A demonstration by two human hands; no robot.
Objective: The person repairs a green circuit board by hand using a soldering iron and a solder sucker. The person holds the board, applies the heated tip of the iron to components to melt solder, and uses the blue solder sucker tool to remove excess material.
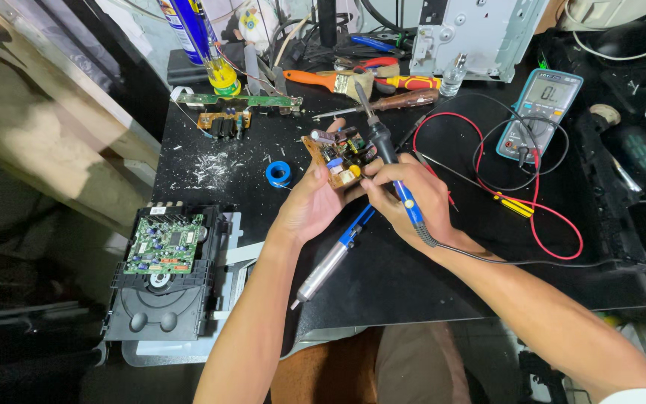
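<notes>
My left hand (309, 206) holds a small brown circuit board (340, 155) tilted above the black worktop (443, 269), fingers curled under its lower edge. My right hand (411, 200) grips a soldering iron (384, 153) with a black and blue handle; its metal tip points up and away, past the board's far side. My right fingers also touch the board's right edge. The iron's black cable trails off to the right. A silver and blue desoldering pump (332, 258) lies on the worktop below my hands.
A multimeter (540, 112) with red and black leads sits right. A blue solder reel (279, 173), green circuit strip (237, 99), screwdrivers (401, 101), brush and spray can (192, 30) lie behind. An opened disc drive with green board (163, 245) rests at left.
</notes>
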